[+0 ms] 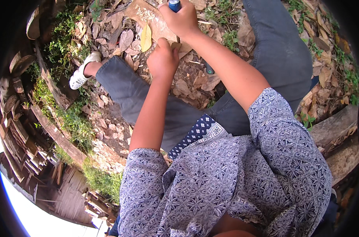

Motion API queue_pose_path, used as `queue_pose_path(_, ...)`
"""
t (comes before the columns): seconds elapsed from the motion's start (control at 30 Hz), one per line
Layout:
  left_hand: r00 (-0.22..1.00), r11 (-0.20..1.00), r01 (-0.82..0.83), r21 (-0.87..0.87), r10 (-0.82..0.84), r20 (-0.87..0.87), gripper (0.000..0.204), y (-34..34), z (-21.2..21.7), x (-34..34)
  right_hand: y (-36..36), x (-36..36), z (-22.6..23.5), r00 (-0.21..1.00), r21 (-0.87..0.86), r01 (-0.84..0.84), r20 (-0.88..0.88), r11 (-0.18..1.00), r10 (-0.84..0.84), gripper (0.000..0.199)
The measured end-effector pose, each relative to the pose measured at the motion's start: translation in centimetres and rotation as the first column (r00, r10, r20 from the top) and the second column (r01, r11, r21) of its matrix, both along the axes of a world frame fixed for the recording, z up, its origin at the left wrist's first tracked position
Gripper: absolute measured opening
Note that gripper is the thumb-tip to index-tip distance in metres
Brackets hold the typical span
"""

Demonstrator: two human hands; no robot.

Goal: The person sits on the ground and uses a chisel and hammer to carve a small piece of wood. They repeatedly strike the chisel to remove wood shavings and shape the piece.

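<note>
My right hand is closed round a blue-ended handle at the top edge of the head view. The working end of this tool is hidden by the hand. Nearer to me, my left hand makes a fist with the thumb on top. A tan edge, perhaps wood, shows beside its fingers, but what it grips is mostly hidden. Both hands are at a flat brown board on the ground. Pale shavings lie on the board's far part, and a yellow leaf overlaps its left edge.
Dry leaves cover the ground between my bent legs. A dark rod-like thing with a green ring lies under my right forearm. My white clog is at the left, near green weeds and stacked timber. A log lies at the right.
</note>
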State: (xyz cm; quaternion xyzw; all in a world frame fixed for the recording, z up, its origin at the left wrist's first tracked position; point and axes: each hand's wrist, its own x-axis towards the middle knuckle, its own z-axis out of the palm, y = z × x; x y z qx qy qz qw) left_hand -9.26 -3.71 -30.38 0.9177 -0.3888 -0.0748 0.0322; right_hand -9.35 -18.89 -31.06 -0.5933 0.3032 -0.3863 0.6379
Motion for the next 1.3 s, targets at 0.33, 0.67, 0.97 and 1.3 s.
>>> queue_pose_path(0.33, 1.0, 1.0, -0.016, 0.013, 0.015, 0.021, 0.043, 0.4, 0.0, -0.2, -1.6, -0.8, 3.9, 0.997, 0.207, 0.068, 0.027, 0.976, -0.075, 0.028)
queue_pose_path(0.67, 0.999, 1.0, -0.006, -0.019, 0.007, 0.045, 0.044, 0.6, -0.2, 0.0, -3.2, -0.3, 4.4, 0.995, 0.147, 0.039, 0.084, 0.988, -0.052, 0.021)
queue_pose_path(0.97, 1.0, 0.999, -0.029, -0.02, 0.03, 0.007, 0.043, 0.2, 0.0, -0.3, 1.9, -1.7, -3.7, 0.984, 0.094, -0.051, -0.165, 0.994, 0.066, 0.03)
queue_pose_path(1.3, 0.999, 0.999, 0.002, -0.033, 0.0, 0.034, 0.04, 0.3, 0.0, -0.7, -0.2, 0.1, 1.4, 0.995, 0.053, -0.08, 0.059, 0.995, 0.077, 0.028)
